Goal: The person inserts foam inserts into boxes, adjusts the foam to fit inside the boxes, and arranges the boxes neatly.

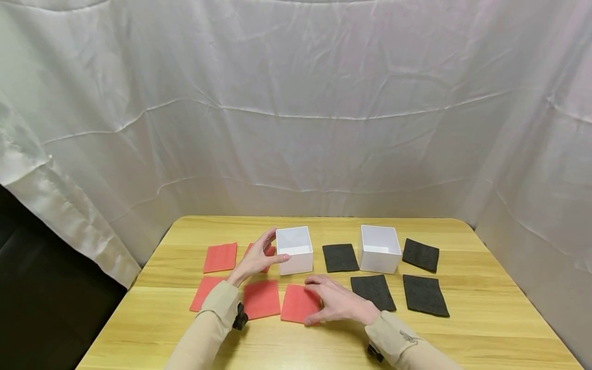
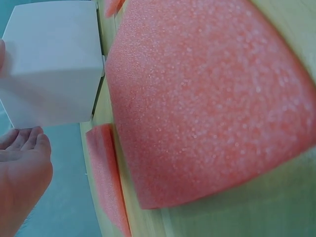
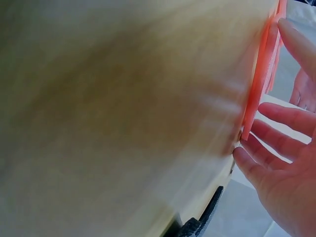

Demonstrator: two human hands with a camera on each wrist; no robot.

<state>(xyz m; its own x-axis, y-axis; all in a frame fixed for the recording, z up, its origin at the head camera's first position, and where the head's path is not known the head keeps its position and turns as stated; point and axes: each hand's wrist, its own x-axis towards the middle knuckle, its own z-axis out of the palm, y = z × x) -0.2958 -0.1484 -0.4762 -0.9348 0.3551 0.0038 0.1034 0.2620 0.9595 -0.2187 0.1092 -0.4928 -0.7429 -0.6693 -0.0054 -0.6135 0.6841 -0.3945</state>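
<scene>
Right hand (image 1: pixel 339 300): thumb and fingers apart about flat red foam square (image 1: pixel 295 304) on wood-grained table (image 1: pixel 268 347) | neighbouring square (image 2: pixel 207 108): speckled in left wrist view, plain from head | left hand (image 1: pixel 254 259): likewise spread, beside smooth, open-topped white box (image 1: pixel 298 263)

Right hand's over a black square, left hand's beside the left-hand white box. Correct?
Not quite: the square under the right hand is red, not black; the head view shows it. The left hand is beside the left-hand white box, as you say.
</scene>
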